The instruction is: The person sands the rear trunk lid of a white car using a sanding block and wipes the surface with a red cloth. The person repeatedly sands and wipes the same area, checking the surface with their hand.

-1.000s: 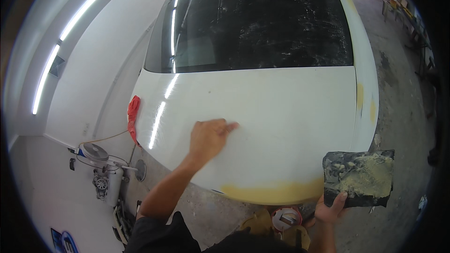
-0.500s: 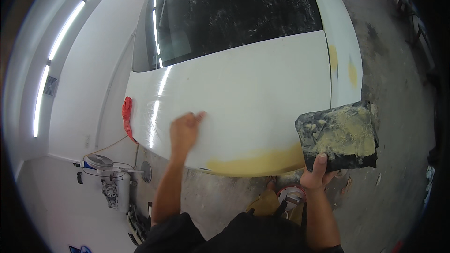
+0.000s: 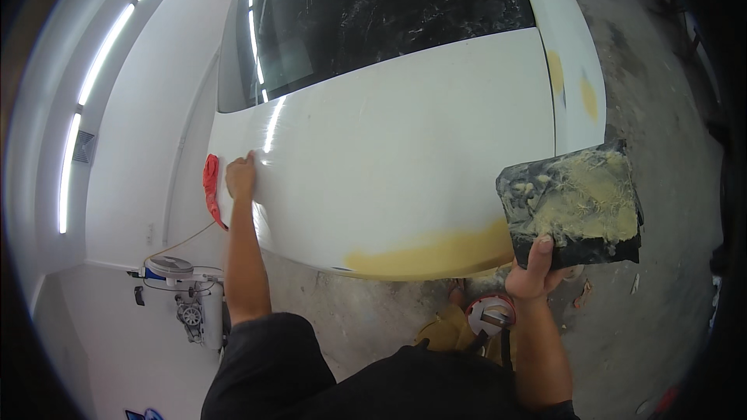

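My right hand [image 3: 532, 274] holds a flat mixing board [image 3: 572, 206] by its near edge, thumb on top. Black sheeting seems to cover the board, and pale yellow putty is smeared over it. Out to the left, my left hand [image 3: 241, 176] is at the white car panel [image 3: 405, 148], close to a red, crumpled-looking piece [image 3: 211, 185] at the panel's edge. Its fingers are curled with one digit pointing at the surface; anything inside them is hidden. A yellow filler band [image 3: 436, 250] runs along the panel's near edge.
A dusty dark window [image 3: 389, 12] lies beyond the panel. More yellow patches [image 3: 589, 99] mark the car's right side. Below the car's edge, a white round container [image 3: 492, 315] with a red rim stands near my feet. An air compressor [image 3: 204, 315] is at the left wall.
My left hand has moved left and a little farther away across the panel, toward the red piece. The board in my right hand has shifted slightly right and up.
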Demonstrator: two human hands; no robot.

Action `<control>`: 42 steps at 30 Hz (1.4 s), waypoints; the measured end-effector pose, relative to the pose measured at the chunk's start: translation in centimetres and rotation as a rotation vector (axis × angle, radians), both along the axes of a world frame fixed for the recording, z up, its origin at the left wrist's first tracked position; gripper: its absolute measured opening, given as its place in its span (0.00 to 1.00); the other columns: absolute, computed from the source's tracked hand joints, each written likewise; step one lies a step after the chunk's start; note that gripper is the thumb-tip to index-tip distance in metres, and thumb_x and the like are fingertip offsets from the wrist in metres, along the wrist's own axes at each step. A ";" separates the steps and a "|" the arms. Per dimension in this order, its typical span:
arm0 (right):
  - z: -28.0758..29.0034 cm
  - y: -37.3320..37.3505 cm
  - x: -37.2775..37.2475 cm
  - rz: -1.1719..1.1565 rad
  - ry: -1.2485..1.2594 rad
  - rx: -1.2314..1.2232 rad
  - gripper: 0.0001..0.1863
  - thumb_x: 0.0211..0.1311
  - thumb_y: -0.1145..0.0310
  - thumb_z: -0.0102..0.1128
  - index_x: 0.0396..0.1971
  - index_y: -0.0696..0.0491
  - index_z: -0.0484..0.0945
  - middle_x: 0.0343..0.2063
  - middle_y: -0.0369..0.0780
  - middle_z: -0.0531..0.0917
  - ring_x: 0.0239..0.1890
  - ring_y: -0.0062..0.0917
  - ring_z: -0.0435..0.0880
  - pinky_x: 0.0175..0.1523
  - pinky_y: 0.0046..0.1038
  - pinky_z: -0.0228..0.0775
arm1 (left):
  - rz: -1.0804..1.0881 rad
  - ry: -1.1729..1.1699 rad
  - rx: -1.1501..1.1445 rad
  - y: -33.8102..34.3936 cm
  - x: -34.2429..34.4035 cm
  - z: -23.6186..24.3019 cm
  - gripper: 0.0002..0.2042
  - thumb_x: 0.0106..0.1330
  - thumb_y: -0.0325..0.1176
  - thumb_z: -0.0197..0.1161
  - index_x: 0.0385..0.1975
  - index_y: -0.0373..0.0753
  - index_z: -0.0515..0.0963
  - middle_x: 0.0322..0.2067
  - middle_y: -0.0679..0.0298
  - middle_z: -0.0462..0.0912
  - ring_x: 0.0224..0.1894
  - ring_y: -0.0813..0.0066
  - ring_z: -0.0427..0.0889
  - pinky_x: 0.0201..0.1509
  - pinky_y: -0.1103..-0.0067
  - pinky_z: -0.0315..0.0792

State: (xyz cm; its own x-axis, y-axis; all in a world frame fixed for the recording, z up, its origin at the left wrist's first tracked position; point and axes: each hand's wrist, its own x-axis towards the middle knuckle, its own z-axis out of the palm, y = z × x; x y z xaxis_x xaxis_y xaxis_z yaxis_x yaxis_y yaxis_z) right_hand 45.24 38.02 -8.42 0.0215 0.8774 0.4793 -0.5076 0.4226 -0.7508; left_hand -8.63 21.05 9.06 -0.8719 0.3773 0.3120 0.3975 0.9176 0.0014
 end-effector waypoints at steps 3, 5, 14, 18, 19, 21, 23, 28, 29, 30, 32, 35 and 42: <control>-1.0 -0.1 0.3 -0.019 -0.074 -0.108 0.17 0.73 0.73 0.58 0.58 0.57 0.73 0.52 0.36 0.79 0.50 0.19 0.78 0.58 0.29 0.75 | -0.239 -0.183 0.061 4.0 16.6 0.3 0.29 0.70 0.53 0.65 0.18 0.32 0.69 0.19 0.47 0.73 0.23 0.50 0.68 0.34 0.63 0.71; -1.9 -0.1 0.5 -0.199 -0.307 -0.051 0.15 0.72 0.72 0.60 0.56 0.56 0.74 0.51 0.34 0.79 0.49 0.18 0.78 0.57 0.29 0.76 | -0.467 -0.302 0.061 3.4 24.2 -0.4 0.29 0.69 0.50 0.67 0.16 0.32 0.65 0.16 0.48 0.67 0.22 0.54 0.60 0.30 0.62 0.66; -4.0 -0.9 0.1 0.191 0.065 -0.094 0.15 0.70 0.72 0.60 0.54 0.54 0.76 0.49 0.32 0.80 0.46 0.17 0.78 0.57 0.27 0.72 | 0.114 0.155 0.049 -0.6 -8.7 -1.8 0.28 0.72 0.55 0.57 0.28 0.30 0.83 0.33 0.42 0.85 0.39 0.42 0.83 0.47 0.57 0.74; -4.0 -1.7 -0.8 0.704 0.565 -0.255 0.14 0.70 0.72 0.61 0.54 0.53 0.76 0.48 0.32 0.80 0.44 0.16 0.77 0.57 0.26 0.71 | 0.014 0.055 0.056 3.5 -3.7 -1.6 0.28 0.72 0.55 0.57 0.29 0.30 0.83 0.32 0.43 0.84 0.37 0.42 0.83 0.47 0.57 0.74; -3.8 -1.8 -1.0 0.748 0.592 -0.227 0.14 0.70 0.73 0.60 0.54 0.53 0.77 0.48 0.31 0.80 0.44 0.16 0.77 0.57 0.25 0.71 | -0.046 -0.031 0.108 5.6 0.7 -0.8 0.28 0.72 0.55 0.58 0.29 0.30 0.82 0.31 0.43 0.84 0.36 0.42 0.82 0.45 0.57 0.74; -3.5 -2.1 -1.2 0.610 0.446 -0.119 0.16 0.70 0.75 0.59 0.56 0.53 0.77 0.50 0.31 0.80 0.44 0.16 0.77 0.57 0.25 0.70 | -0.253 -0.112 0.119 8.6 12.3 -0.3 0.26 0.73 0.52 0.61 0.24 0.30 0.78 0.23 0.42 0.78 0.25 0.46 0.73 0.36 0.59 0.70; -3.2 -2.5 -1.2 0.239 0.098 0.042 0.18 0.69 0.76 0.59 0.58 0.53 0.76 0.54 0.32 0.79 0.48 0.17 0.76 0.61 0.27 0.69 | -0.439 -0.254 0.163 9.1 24.0 -0.3 0.29 0.70 0.41 0.69 0.16 0.33 0.58 0.16 0.60 0.51 0.22 0.72 0.51 0.24 0.70 0.56; -2.8 -3.4 -1.1 0.244 0.096 -0.225 0.23 0.69 0.79 0.58 0.63 0.55 0.73 0.59 0.33 0.77 0.53 0.18 0.76 0.65 0.29 0.66 | -0.418 -0.299 0.167 7.2 24.4 -0.6 0.30 0.68 0.46 0.71 0.16 0.33 0.61 0.14 0.57 0.56 0.20 0.68 0.53 0.24 0.68 0.59; -2.9 -3.5 -1.0 0.271 0.137 -0.266 0.22 0.69 0.78 0.58 0.63 0.55 0.73 0.59 0.34 0.77 0.53 0.19 0.76 0.65 0.29 0.66 | -0.352 -0.203 0.138 7.1 19.1 -1.0 0.30 0.69 0.49 0.69 0.15 0.32 0.64 0.13 0.56 0.57 0.19 0.67 0.55 0.25 0.68 0.60; -2.9 -3.5 -0.9 0.259 0.115 -0.249 0.22 0.69 0.78 0.57 0.63 0.55 0.72 0.59 0.35 0.77 0.53 0.19 0.76 0.65 0.30 0.66 | -0.361 -0.116 0.157 6.8 13.3 -1.1 0.29 0.70 0.50 0.67 0.16 0.32 0.68 0.13 0.52 0.62 0.18 0.64 0.59 0.27 0.64 0.62; -3.1 -3.5 -0.6 0.213 0.041 -0.202 0.21 0.70 0.77 0.57 0.62 0.56 0.72 0.59 0.36 0.77 0.54 0.21 0.76 0.65 0.30 0.67 | 0.023 -0.132 0.036 6.5 1.9 -0.5 0.26 0.71 0.57 0.60 0.30 0.35 0.83 0.32 0.47 0.83 0.35 0.52 0.81 0.44 0.59 0.74; -3.3 -3.0 -0.1 0.135 -0.055 -0.157 0.21 0.71 0.76 0.55 0.62 0.58 0.72 0.58 0.38 0.77 0.54 0.23 0.77 0.65 0.30 0.67 | 0.231 -0.051 -0.009 8.5 -4.7 0.4 0.28 0.71 0.61 0.55 0.44 0.40 0.86 0.48 0.49 0.86 0.53 0.46 0.83 0.58 0.57 0.74; -0.2 -0.1 0.4 0.015 -0.179 -0.071 0.19 0.74 0.73 0.53 0.62 0.61 0.71 0.58 0.43 0.77 0.55 0.27 0.78 0.64 0.32 0.69 | -0.510 -0.398 -0.045 13.6 25.5 0.2 0.20 0.73 0.48 0.60 0.25 0.39 0.82 0.28 0.59 0.85 0.32 0.52 0.83 0.40 0.59 0.73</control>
